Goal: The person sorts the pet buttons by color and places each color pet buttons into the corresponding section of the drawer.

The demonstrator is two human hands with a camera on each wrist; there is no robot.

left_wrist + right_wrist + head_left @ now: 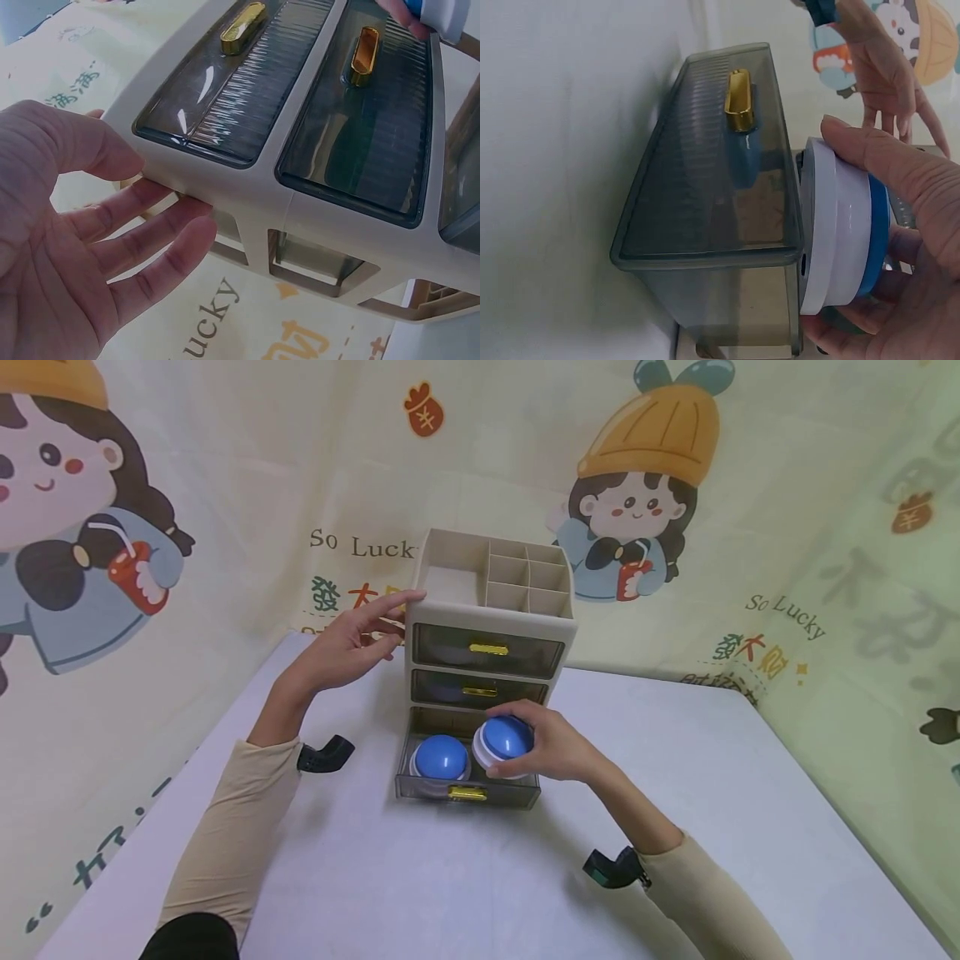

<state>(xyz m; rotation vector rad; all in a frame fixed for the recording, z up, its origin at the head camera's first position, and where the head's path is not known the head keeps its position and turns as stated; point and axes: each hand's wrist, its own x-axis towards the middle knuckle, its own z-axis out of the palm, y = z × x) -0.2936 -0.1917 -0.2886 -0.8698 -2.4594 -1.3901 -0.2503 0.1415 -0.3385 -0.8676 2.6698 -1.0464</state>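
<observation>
A cream desktop organizer (491, 618) stands on the table with its bottom drawer (420, 787) pulled out. My right hand (551, 743) grips a round white push button with a blue dome (508, 738) by its rim, over the right part of that drawer. In the right wrist view, thumb and fingers span the white base of the button (840, 232), beside the drawer front (705, 172). A second blue-domed button (441, 758) sits in the drawer's left part. My left hand (345, 643) touches the organizer's upper left side, its fingers fairly straight in the left wrist view.
Two smoky drawers with gold handles, the upper one (442, 645) and the middle one (435, 687), are closed. Open compartments (528, 577) top the organizer. A white cloth covers the table (675, 760); a printed curtain (487, 452) hangs behind it.
</observation>
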